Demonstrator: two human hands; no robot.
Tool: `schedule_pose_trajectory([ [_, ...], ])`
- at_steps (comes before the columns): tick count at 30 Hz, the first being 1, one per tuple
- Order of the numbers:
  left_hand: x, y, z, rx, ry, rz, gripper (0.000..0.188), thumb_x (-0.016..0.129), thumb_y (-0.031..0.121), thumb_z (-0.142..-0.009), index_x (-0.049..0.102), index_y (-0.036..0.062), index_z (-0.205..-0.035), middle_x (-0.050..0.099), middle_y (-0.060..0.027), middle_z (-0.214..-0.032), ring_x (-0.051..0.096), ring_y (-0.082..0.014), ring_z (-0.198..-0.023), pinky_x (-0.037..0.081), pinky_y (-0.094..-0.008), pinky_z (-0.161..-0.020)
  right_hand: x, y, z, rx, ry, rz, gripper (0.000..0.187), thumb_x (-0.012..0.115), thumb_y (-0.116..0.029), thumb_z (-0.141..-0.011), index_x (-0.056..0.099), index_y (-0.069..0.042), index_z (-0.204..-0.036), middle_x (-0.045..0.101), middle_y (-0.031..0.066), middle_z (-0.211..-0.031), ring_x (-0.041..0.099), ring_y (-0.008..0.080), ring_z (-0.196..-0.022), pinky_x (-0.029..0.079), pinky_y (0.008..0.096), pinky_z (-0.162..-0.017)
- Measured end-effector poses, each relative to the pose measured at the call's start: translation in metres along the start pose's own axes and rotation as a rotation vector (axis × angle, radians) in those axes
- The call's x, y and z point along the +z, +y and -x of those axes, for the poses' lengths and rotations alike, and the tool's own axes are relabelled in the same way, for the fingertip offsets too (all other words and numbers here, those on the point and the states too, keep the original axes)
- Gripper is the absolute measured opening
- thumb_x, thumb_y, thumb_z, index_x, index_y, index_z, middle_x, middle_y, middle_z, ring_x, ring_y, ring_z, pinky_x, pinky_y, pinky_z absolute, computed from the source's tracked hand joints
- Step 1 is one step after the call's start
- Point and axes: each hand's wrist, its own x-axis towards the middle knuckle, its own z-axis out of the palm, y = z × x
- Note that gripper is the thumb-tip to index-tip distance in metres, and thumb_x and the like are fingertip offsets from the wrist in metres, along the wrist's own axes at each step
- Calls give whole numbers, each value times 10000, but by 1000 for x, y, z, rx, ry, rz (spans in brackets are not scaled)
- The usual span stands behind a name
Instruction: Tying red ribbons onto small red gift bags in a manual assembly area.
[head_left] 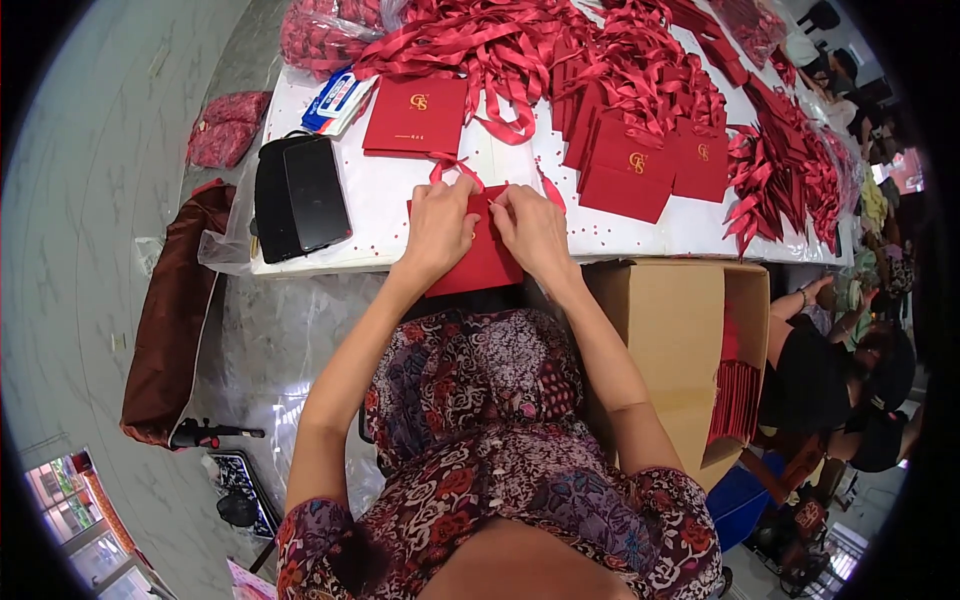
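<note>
Our left hand [437, 228] and right hand [531, 226] both pinch the red ribbon [455, 168] at the top of a red envelope [478, 262], which lies at the near edge of the white surface [385, 215]. Beyond lie a black pouch [298, 195], more red envelopes [630, 165] and a ribbon pile [520, 40].

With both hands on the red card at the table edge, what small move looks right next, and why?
Probably draw the ribbon ends snug: both the left hand and right hand pinch at the top of the red card, where a loose red ribbon loops above it, apparently not yet tied.
</note>
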Motion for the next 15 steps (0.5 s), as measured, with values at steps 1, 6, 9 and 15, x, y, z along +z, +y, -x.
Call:
schedule_pose_trajectory([
  [1,1,0,0,-21,-2,22,350,726,96,-781,595,64,-1104,636,-149,-903,577,-323,-891,369,-415,-858,0,0,-1,-21,-18,37,141,654,-129,-869,620,4,-835,635,182,-789,632,386,-705,500,462,-637],
  [6,5,7,0,-22,20,25,306,694,56,-790,617,58,-1086,650,-143,-887,585,-315,-885,375,-413,-850,0,0,-4,-50,-27,104,160,655,-128,-843,627,24,-802,652,203,-769,644,391,-692,509,470,-642],
  [9,5,14,3,54,105,-40,281,662,-9,-756,646,48,-1030,678,-128,-888,600,-280,-854,374,-399,-844,-7,-5,-5,52,-75,45,163,654,-127,-835,637,27,-784,664,209,-748,655,393,-698,513,482,-648],
  [15,13,19,9,148,57,-145,286,616,-4,-763,643,60,-1040,656,-117,-900,575,-279,-871,383,-408,-847,-4,-8,0,86,-94,161,155,664,-123,-827,646,23,-776,677,204,-755,662,383,-707,512,484,-656],
])
